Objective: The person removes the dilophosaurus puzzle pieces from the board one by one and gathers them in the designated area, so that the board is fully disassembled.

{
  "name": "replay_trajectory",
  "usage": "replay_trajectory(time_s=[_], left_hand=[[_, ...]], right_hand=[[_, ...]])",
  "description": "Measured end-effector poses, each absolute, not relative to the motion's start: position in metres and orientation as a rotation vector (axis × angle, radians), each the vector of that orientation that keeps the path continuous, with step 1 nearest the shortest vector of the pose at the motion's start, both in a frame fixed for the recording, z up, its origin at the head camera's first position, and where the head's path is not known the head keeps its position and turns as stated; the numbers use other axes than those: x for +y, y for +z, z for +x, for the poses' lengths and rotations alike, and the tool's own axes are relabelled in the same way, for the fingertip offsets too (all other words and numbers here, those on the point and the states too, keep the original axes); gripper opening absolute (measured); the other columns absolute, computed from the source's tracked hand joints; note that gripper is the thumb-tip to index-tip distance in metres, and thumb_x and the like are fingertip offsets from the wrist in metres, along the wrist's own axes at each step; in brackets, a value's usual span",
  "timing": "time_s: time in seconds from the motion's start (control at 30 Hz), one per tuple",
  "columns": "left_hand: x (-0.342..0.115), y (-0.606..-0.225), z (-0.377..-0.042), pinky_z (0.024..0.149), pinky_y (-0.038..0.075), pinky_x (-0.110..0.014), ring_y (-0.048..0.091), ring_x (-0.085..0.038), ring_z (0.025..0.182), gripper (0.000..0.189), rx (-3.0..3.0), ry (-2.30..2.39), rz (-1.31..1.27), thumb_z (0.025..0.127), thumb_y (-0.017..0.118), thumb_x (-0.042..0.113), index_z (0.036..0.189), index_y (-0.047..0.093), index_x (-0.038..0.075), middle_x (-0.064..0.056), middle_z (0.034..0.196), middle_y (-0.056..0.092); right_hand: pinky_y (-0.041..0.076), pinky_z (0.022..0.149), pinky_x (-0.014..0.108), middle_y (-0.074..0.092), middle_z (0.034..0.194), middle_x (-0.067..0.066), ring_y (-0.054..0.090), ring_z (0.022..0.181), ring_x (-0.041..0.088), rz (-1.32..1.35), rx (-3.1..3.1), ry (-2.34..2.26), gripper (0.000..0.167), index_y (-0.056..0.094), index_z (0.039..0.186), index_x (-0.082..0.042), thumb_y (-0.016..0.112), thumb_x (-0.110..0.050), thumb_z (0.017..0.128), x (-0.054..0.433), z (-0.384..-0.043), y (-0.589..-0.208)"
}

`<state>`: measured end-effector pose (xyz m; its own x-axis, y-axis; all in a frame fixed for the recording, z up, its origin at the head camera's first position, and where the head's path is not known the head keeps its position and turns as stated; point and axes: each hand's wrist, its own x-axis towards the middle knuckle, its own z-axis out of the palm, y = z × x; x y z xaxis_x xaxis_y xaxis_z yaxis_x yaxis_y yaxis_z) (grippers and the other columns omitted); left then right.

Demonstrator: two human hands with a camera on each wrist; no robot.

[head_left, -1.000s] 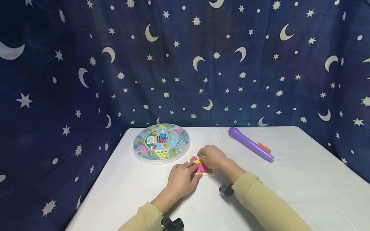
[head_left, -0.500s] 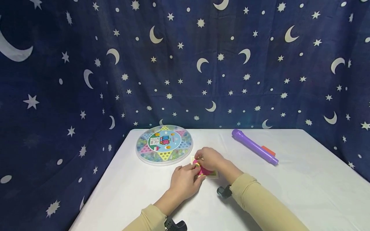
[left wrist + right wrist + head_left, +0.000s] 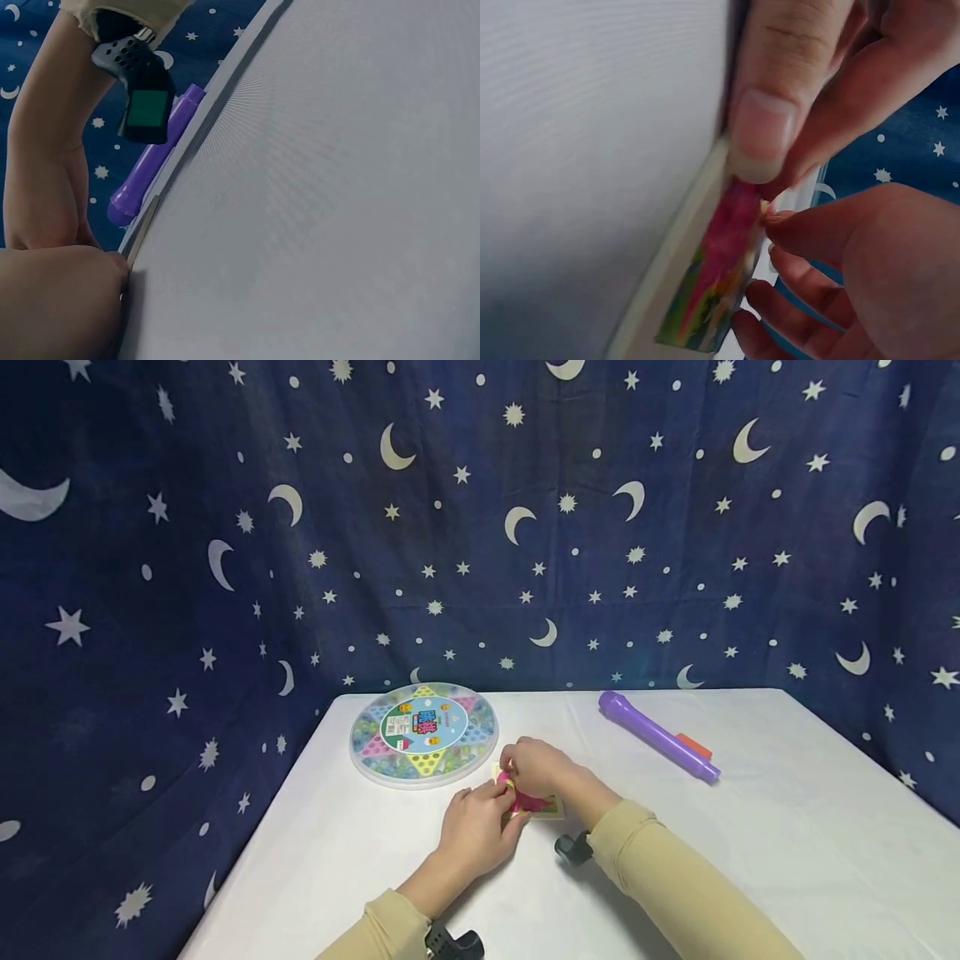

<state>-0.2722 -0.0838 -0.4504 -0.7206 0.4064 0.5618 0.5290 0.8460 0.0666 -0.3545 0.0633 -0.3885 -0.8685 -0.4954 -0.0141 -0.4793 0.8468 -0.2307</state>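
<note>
A small puzzle board [image 3: 553, 811] with a pale rim and a pink figure lies flat on the table, partly covered by both hands. My left hand [image 3: 474, 828] holds it at the left and near edges; in the right wrist view its thumb [image 3: 765, 135] presses by the rim. My right hand [image 3: 542, 768] bends over the far left part, fingers curled, thumb and fingertips pinching at a small piece [image 3: 766, 207] beside the left fingers. That piece is mostly hidden. The pink figure [image 3: 731, 225] shows between the hands in the right wrist view.
On the white table [image 3: 360, 852], a round Chinese checkers set [image 3: 423, 735] with marbles lies left of and behind the board. A purple microphone-shaped tube [image 3: 656, 735] lies at the back right, touching or near an orange piece [image 3: 693, 746]. A starry curtain [image 3: 480, 527] stands behind.
My right hand has shifted a little left over the board, closer to the left fingers, covering more of the pink figure. The left hand stays at the board's edge. The head view sways slightly.
</note>
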Motion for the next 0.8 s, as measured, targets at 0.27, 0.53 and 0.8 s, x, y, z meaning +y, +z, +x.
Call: replay_trajectory(time_s=[0.27, 0.53, 0.8], left_hand=[[-0.0831, -0.4487, -0.2724, 0.082, 0.053, -0.045, 0.068, -0.015, 0.092, 0.028, -2.532, -0.259, -0.686, 0.098, 0.067, 0.043, 0.098, 0.070, 0.015, 0.003, 0.093, 0.071], [-0.0817, -0.4474, -0.2719, 0.085, 0.053, -0.042, 0.068, -0.019, 0.102, 0.031, -2.489, -0.208, -0.708, 0.099, 0.065, 0.043, 0.103, 0.075, 0.014, 0.002, 0.104, 0.073], [-0.0840, -0.4494, -0.2728, 0.087, 0.053, -0.042, 0.067, -0.021, 0.107, 0.031, -2.482, -0.187, -0.727, 0.099, 0.065, 0.041, 0.106, 0.075, 0.013, 0.001, 0.113, 0.073]], right_hand=[[0.051, 0.098, 0.042, 0.060, 0.097, 0.001, 0.057, 0.093, 0.019, -0.717, 2.840, -0.468, 0.025, 0.065, 0.107, -0.012, 0.072, -0.002, 0.086, 0.0628, -0.3645, -0.3868], [0.049, 0.101, 0.048, 0.068, 0.109, 0.006, 0.064, 0.106, 0.027, -0.692, 2.825, -0.666, 0.027, 0.062, 0.109, -0.011, 0.072, -0.002, 0.085, 0.0693, -0.3603, -0.3815], [0.052, 0.095, 0.045, 0.069, 0.101, 0.005, 0.066, 0.099, 0.025, -0.771, 2.879, -0.765, 0.026, 0.066, 0.108, -0.008, 0.078, -0.010, 0.086, 0.0700, -0.3589, -0.3873]])
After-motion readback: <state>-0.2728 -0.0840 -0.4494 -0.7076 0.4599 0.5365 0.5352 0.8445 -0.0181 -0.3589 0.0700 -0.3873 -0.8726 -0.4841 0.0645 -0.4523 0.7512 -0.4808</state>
